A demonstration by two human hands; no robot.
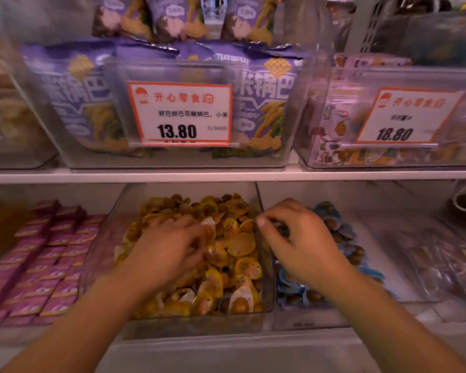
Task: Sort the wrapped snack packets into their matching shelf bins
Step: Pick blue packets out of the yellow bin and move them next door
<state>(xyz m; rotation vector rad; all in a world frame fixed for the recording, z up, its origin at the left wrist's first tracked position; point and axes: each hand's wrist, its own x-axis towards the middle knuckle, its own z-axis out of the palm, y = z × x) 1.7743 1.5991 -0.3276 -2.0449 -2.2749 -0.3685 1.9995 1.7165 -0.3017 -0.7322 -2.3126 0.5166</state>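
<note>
Below, both hands work the lower-shelf bins.
Left hand (170,246) lies with fingers curled into the yellow-wrapped packets (242,243) (grip blurred, cannot tell); right hand (301,238) hovers over the blue-wrapped packets (342,232), thumb and fingers pinched, contents unclear; a clear divider (264,254) stands between.

I am standing at a white shelf board (226,175) running just above my hands. Beyond it, two price cards (180,114) are hanging, one straight ahead, the other up to my right, everything glowing in warm, dim light.
</note>
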